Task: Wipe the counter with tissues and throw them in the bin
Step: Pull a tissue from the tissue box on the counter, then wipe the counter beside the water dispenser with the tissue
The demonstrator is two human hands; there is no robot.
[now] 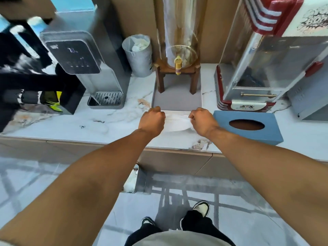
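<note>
A white tissue (177,121) is stretched flat between my two hands just above the white marble counter (110,125), near its front edge. My left hand (152,119) grips the tissue's left end in a closed fist. The right end is pinched by my right hand (201,119). A blue tissue box (248,127) with a dark oval opening stands right beside my right hand. At the back of the counter stands a small grey bin (139,55) lined with a bag and holding crumpled white tissues.
A grey water dispenser (85,68) with a drip tray stands back left. A glass drink dispenser on a wooden stand (177,73) sits on a grey tray (177,102) directly behind my hands. A red-trimmed popcorn machine (257,68) fills the right. Another bin (134,180) stands on the floor.
</note>
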